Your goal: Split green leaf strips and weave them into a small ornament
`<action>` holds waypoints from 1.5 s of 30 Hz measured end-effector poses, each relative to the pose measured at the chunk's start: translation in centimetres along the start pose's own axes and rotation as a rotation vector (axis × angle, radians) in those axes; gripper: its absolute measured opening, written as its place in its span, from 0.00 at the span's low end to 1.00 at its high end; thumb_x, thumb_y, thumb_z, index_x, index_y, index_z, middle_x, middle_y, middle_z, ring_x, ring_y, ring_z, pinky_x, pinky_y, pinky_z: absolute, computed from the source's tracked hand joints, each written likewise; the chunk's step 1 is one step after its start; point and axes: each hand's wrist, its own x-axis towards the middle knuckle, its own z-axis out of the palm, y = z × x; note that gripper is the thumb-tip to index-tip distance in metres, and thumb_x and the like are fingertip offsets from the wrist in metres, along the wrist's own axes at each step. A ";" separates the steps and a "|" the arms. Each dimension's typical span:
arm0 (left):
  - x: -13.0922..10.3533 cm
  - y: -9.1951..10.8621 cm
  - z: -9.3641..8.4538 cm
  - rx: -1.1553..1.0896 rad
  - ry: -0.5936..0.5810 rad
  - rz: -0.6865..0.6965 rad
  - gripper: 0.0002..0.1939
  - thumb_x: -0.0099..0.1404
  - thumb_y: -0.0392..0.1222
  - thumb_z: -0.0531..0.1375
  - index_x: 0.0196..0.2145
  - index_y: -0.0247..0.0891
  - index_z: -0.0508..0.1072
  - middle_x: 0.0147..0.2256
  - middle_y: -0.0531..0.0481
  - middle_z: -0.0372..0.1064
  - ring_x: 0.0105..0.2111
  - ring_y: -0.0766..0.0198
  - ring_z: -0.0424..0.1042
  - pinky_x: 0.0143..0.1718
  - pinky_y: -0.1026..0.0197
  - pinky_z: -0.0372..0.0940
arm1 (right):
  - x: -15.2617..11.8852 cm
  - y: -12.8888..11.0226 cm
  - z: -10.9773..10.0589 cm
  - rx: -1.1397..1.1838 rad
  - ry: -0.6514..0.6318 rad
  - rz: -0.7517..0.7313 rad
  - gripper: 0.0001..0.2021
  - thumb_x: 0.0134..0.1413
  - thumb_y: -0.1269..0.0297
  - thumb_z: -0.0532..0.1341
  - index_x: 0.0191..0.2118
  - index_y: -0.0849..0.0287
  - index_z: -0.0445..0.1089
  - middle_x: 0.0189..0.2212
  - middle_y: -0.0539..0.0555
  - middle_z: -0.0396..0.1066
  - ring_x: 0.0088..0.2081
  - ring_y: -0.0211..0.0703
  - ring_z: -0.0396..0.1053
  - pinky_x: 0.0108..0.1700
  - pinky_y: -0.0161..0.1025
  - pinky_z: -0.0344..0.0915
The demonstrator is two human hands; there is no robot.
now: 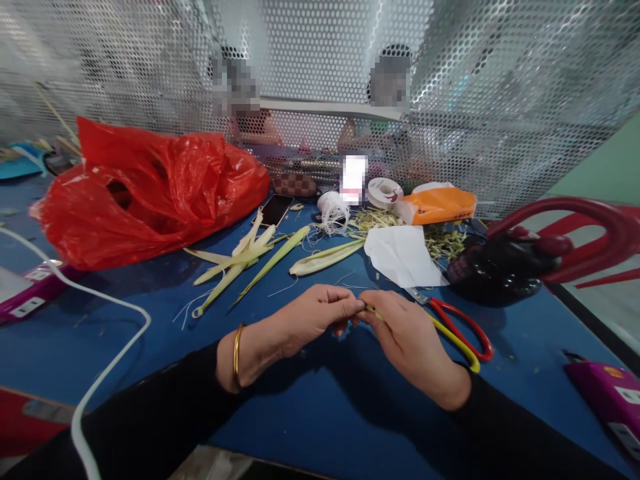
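Note:
My left hand (320,312), below a gold bangle on the wrist, and my right hand (407,330) meet above the blue table. Both are closed, fingertips pinched together around a small yellowish-green strip (373,311), which looks like corn husk and is mostly covered by my fingers. Scissors (463,330) with one red and one yellow handle lie beside my right hand, partly behind it. A white paper sheet (403,253) is just beyond. Pale green corn husks (240,260) are spread beyond my left hand, and a single husk (327,258) lies nearer the paper.
A red plastic bag (165,193) fills the back left, near a phone (277,210). White thread (333,212), a spool (384,192), dried plant scraps (445,241) and an orange tissue pack (440,203) lie behind. A black glossy vessel (500,267) stands right; a white cable (120,303) crosses left.

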 end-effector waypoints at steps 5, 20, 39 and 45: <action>0.1 0.2 0.4 -0.002 0.047 0.035 0.17 0.63 0.51 0.57 0.25 0.35 0.69 0.21 0.55 0.61 0.23 0.71 0.58 0.27 0.65 0.54 | 0.0 0.0 0.0 0.125 -0.003 0.088 0.07 0.66 0.65 0.51 0.42 0.58 0.65 0.33 0.53 0.71 0.33 0.43 0.69 0.35 0.37 0.61; 0.1 -0.2 0.2 0.117 0.109 -0.015 0.19 0.61 0.55 0.58 0.24 0.36 0.67 0.20 0.56 0.60 0.22 0.70 0.59 0.27 0.65 0.53 | -0.1 0.0 0.3 0.292 0.116 0.134 0.03 0.62 0.66 0.57 0.39 0.57 0.68 0.32 0.51 0.70 0.34 0.38 0.68 0.36 0.34 0.63; 0.4 -0.8 0.4 0.188 0.192 0.031 0.22 0.61 0.58 0.56 0.23 0.36 0.66 0.18 0.57 0.57 0.19 0.70 0.56 0.23 0.65 0.50 | 0.1 -0.2 0.5 0.364 0.163 0.186 0.06 0.61 0.65 0.58 0.33 0.58 0.69 0.27 0.50 0.69 0.29 0.38 0.67 0.32 0.33 0.62; 0.9 -1.2 0.4 0.046 0.195 -0.046 0.25 0.56 0.63 0.58 0.24 0.35 0.67 0.19 0.55 0.60 0.20 0.70 0.59 0.26 0.64 0.53 | 0.0 0.0 0.9 0.284 0.125 0.194 0.08 0.64 0.64 0.54 0.34 0.57 0.68 0.28 0.50 0.68 0.30 0.39 0.67 0.33 0.35 0.62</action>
